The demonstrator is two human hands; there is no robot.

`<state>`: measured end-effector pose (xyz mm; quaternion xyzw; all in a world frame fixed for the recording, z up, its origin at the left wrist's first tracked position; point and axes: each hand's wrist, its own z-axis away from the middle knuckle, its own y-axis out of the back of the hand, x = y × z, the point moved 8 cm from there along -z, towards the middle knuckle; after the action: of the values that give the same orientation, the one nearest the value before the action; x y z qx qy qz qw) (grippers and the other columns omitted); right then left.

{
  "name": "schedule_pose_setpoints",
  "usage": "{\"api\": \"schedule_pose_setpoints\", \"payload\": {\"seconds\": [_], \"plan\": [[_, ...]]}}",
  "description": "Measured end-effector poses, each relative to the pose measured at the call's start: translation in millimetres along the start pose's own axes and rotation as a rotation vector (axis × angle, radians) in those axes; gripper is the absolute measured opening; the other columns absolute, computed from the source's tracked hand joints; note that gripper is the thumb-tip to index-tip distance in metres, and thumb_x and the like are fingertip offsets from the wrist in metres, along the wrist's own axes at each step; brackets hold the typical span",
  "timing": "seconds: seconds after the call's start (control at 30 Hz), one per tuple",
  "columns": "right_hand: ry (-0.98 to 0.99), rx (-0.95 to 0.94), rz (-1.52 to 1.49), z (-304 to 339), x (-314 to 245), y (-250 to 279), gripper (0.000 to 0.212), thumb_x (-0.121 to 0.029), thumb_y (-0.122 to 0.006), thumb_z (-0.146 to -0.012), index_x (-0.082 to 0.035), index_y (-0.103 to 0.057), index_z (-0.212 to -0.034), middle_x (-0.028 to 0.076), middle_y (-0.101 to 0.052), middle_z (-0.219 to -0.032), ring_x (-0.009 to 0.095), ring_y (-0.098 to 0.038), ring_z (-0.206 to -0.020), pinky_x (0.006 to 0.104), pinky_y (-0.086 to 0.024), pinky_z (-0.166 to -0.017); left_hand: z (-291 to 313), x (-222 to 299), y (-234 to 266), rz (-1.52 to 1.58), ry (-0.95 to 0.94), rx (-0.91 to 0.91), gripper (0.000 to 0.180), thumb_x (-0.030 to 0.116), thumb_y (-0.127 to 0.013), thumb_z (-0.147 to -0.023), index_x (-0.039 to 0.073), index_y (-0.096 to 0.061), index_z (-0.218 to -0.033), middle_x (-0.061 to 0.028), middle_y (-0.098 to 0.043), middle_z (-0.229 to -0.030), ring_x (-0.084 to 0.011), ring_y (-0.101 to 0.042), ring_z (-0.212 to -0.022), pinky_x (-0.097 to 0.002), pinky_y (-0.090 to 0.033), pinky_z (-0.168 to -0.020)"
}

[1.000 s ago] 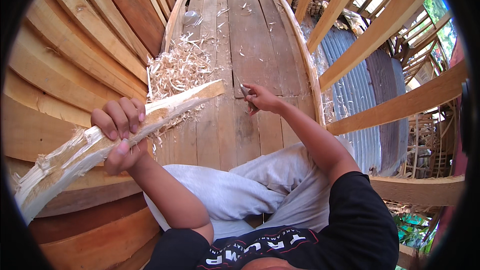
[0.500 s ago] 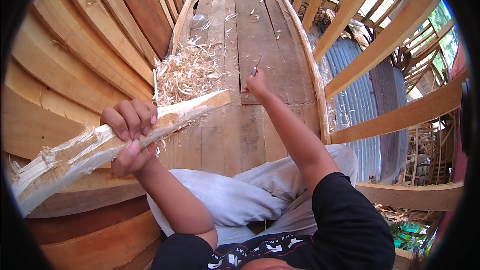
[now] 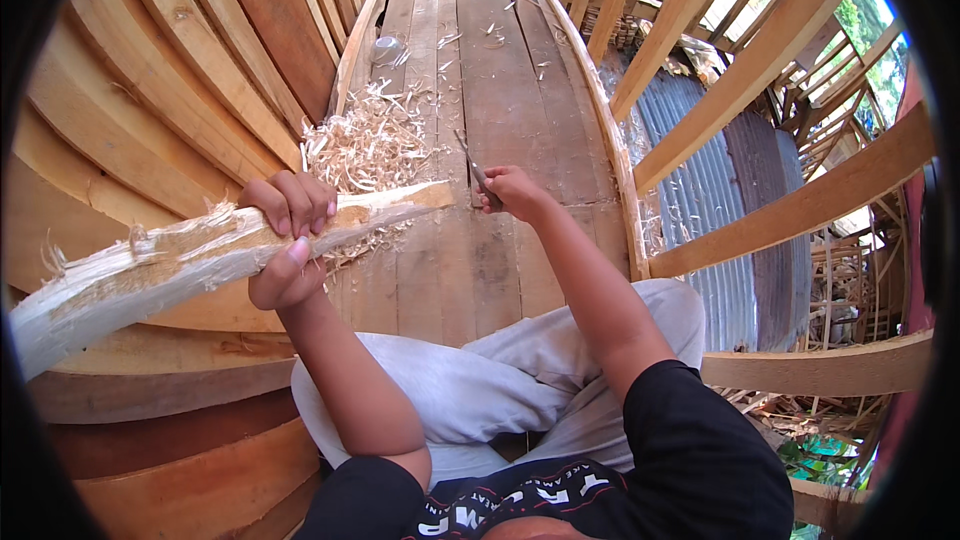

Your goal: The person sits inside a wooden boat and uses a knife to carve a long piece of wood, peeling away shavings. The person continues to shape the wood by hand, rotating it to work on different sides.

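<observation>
A long, pale piece of wood with rough, splintered faces slants from the left edge toward the middle. My left hand grips it near its tapered end, fingers over the top and thumb on the near side. My right hand is closed around the handle of a knife. Its thin blade points up and away over the floorboards. Between the knife and the wood's tip there is a small gap. A heap of wood shavings lies just beyond the wood.
Upright wooden boards line the left side. On the right, slanted wooden slats form an open railing, with corrugated metal sheets beyond. A clear cup sits on the plank floor past the shavings. My crossed legs are close in front.
My left hand and the wood have shifted slightly right, and the wood's far-left end has risen. My right hand has turned the knife, which now leans up and left instead of right.
</observation>
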<state>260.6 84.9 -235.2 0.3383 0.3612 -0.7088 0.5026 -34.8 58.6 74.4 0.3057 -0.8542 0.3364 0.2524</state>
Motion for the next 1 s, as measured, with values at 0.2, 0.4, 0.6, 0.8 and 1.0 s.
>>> {"api": "schedule_pose_setpoints", "payload": {"seconds": [0.2, 0.4, 0.6, 0.8, 1.0], "plan": [[0.041, 0.082, 0.286, 64.7, -23.6, -6.1, 0.018, -0.014, -0.054, -0.094, 0.000, -0.054, -0.106, 0.003, -0.055, -0.080, 0.012, -0.052, -0.060, 0.0298, -0.049, -0.054, 3.7, -19.0, 3.6, -0.068, 0.071, 0.056, 0.027, 0.010, -0.050, -0.057, 0.009, -0.034, -0.078, -0.0048, -0.034, -0.070, -0.0157, -0.035, -0.066, -0.0314, -0.036, -0.069], [-0.044, -0.048, 0.319, 119.0, -5.2, -32.8, 0.021, -0.016, -0.058, -0.092, -0.005, -0.054, -0.110, 0.003, -0.055, -0.078, 0.011, -0.050, -0.060, 0.0290, -0.043, -0.049, 5.4, -62.1, -5.8, -0.092, 0.184, 0.033, 0.028, 0.011, -0.053, -0.057, 0.009, -0.035, -0.078, -0.0045, -0.035, -0.070, -0.0163, -0.038, -0.068, -0.0319, -0.037, -0.071], [-0.155, -0.192, 0.408, 85.1, 24.3, -56.6, 0.033, -0.032, -0.045, -0.097, -0.004, -0.056, -0.112, 0.003, -0.052, -0.075, 0.013, -0.049, -0.059, 0.0329, -0.040, -0.047, 0.9, -71.2, -12.2, -0.099, 0.229, 0.048, 0.041, 0.016, -0.053, -0.044, 0.010, -0.035, -0.081, -0.0065, -0.038, -0.079, -0.0207, -0.041, -0.080, -0.0362, -0.037, -0.088], [0.010, -0.052, 0.627, 92.3, -10.5, -73.7, 0.057, -0.041, -0.027, -0.098, 0.004, -0.061, -0.099, 0.028, -0.063, -0.093, 0.041, -0.064, -0.082, 0.0499, -0.049, -0.074, 5.4, -71.3, -15.3, 0.030, 0.112, -0.004, 0.036, 0.009, -0.053, -0.053, 0.009, -0.037, -0.085, -0.0047, -0.036, -0.074, -0.0184, -0.037, -0.070, -0.0334, -0.035, -0.070], [0.095, 0.020, 0.797, 77.8, -5.9, -47.8, 0.045, -0.025, -0.031, -0.096, 0.007, -0.063, -0.102, 0.033, -0.062, -0.105, 0.048, -0.060, -0.101, 0.0521, -0.046, -0.089, 8.2, -79.1, -33.0, -0.017, 0.106, -0.088, 0.032, 0.021, -0.066, -0.072, 0.012, -0.037, -0.083, -0.0019, -0.036, -0.070, -0.0151, -0.036, -0.066, -0.0323, -0.034, -0.067]]}}
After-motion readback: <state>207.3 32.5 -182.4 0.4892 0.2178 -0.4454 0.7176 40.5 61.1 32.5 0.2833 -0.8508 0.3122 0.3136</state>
